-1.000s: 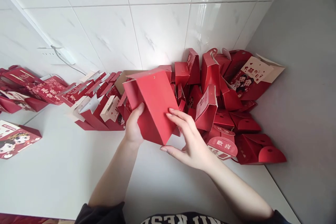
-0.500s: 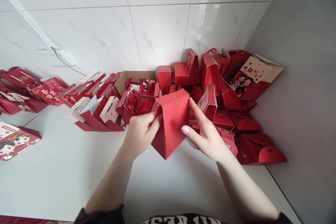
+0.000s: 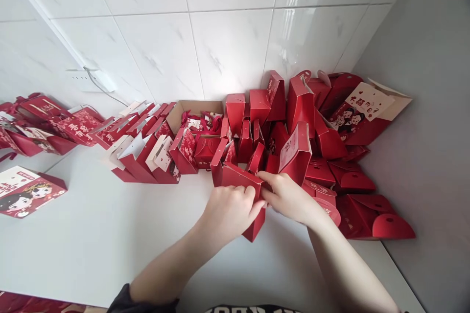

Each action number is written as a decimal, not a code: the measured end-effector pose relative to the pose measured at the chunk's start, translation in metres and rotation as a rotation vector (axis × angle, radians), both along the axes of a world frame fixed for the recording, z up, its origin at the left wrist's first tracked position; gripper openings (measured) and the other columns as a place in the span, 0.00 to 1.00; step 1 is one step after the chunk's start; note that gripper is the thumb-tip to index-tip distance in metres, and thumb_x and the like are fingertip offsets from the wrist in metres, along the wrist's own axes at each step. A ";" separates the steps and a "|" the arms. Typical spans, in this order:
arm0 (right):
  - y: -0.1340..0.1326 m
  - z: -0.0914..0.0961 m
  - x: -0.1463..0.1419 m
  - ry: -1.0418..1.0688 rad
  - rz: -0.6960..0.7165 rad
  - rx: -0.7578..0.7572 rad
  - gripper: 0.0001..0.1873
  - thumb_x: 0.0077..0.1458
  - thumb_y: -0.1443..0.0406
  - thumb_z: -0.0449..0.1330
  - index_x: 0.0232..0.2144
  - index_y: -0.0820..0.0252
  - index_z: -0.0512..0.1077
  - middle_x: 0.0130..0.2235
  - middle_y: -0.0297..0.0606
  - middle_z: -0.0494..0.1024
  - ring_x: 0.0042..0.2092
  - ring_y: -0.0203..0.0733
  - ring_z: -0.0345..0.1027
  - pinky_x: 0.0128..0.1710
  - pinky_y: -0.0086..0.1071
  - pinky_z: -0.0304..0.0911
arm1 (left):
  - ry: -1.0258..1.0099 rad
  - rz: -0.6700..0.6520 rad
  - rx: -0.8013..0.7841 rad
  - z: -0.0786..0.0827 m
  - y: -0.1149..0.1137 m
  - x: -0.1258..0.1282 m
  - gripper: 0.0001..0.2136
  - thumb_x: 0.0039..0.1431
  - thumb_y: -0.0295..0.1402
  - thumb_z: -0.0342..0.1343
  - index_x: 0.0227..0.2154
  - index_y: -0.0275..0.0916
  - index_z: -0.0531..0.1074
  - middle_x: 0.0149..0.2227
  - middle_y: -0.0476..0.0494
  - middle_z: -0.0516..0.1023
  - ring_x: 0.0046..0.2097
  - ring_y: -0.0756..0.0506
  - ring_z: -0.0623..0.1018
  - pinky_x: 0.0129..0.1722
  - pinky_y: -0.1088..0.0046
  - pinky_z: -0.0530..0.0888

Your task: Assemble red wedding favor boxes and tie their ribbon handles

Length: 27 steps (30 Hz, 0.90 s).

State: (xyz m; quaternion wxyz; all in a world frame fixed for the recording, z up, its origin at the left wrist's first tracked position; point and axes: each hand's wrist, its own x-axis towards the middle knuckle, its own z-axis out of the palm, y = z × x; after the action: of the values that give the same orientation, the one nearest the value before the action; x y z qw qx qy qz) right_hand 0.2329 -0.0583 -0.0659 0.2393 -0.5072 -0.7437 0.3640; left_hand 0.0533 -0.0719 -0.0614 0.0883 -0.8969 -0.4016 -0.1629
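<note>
A red paper gift box (image 3: 256, 227) is between my hands at the middle of the view, just above the white table. My left hand (image 3: 232, 211) lies over its near face, fingers curled on the upper edge and thumb pointing right. From the right side, my right hand (image 3: 285, 196) pinches the box's upper right corner, its fingertips close to my left thumb. My hands hide much of the front and the inside of the box. Just behind stand smaller red boxes (image 3: 245, 142), and a tall red box (image 3: 296, 152) with a pale pink label is beyond my right hand.
Red gift bags (image 3: 137, 156) stand in rows to the left, beside an open cardboard box (image 3: 196, 106) with ribboned pieces. Flap-topped red boxes (image 3: 370, 217) crowd the right near a grey panel (image 3: 426, 146). A printed box (image 3: 33, 190) lies far left. A tiled wall (image 3: 227, 49) closes the back.
The red gift box has moved down and slightly right and is turned. My left hand has shifted from its left side to over its front; my right hand has closed on its corner.
</note>
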 end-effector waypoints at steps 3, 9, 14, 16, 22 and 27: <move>0.003 -0.002 0.001 0.039 0.017 -0.007 0.14 0.54 0.75 0.44 0.30 0.57 0.67 0.22 0.28 0.69 0.21 0.33 0.60 0.25 0.28 0.56 | -0.127 -0.044 -0.170 0.015 -0.004 -0.012 0.14 0.63 0.42 0.52 0.26 0.40 0.71 0.22 0.46 0.76 0.23 0.46 0.74 0.21 0.70 0.59; -0.002 -0.002 0.008 -0.097 -0.009 0.016 0.19 0.59 0.73 0.46 0.44 0.58 0.73 0.35 0.39 0.78 0.30 0.37 0.69 0.30 0.29 0.60 | -0.489 0.245 -0.151 0.046 0.022 -0.059 0.13 0.63 0.42 0.53 0.26 0.43 0.73 0.23 0.52 0.75 0.25 0.49 0.74 0.28 0.72 0.67; -0.015 0.012 0.014 -0.287 -0.103 0.164 0.15 0.66 0.67 0.46 0.42 0.57 0.72 0.30 0.37 0.75 0.26 0.38 0.65 0.28 0.30 0.59 | -0.405 0.543 -0.068 0.072 0.134 -0.102 0.17 0.63 0.46 0.49 0.35 0.40 0.77 0.35 0.44 0.81 0.36 0.42 0.77 0.34 0.69 0.69; -0.020 0.020 0.014 -0.311 -0.095 0.196 0.15 0.67 0.64 0.45 0.37 0.57 0.71 0.29 0.36 0.73 0.26 0.38 0.64 0.27 0.31 0.58 | -0.175 0.593 -0.288 0.073 0.191 -0.111 0.18 0.63 0.45 0.48 0.44 0.40 0.76 0.47 0.43 0.80 0.44 0.41 0.78 0.40 0.69 0.70; -0.028 0.031 0.018 -0.272 -0.063 0.261 0.15 0.69 0.61 0.44 0.37 0.54 0.70 0.29 0.34 0.72 0.28 0.39 0.65 0.28 0.32 0.59 | 0.093 0.639 -0.550 0.044 0.298 -0.119 0.11 0.60 0.36 0.59 0.41 0.35 0.76 0.45 0.39 0.79 0.47 0.42 0.77 0.48 0.63 0.73; -0.027 0.033 0.025 -0.259 -0.069 0.322 0.14 0.69 0.62 0.45 0.41 0.54 0.71 0.31 0.36 0.74 0.29 0.40 0.68 0.28 0.32 0.61 | 0.157 0.637 -0.583 0.021 0.325 -0.129 0.18 0.62 0.40 0.57 0.51 0.36 0.70 0.53 0.38 0.73 0.52 0.41 0.75 0.51 0.57 0.73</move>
State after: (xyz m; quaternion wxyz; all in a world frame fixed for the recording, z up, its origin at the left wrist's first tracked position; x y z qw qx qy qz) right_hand 0.2577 -0.0856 -0.0327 0.2320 -0.5301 -0.7989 0.1640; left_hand -0.0753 0.2527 -0.0406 -0.0927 -0.7251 -0.6796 0.0612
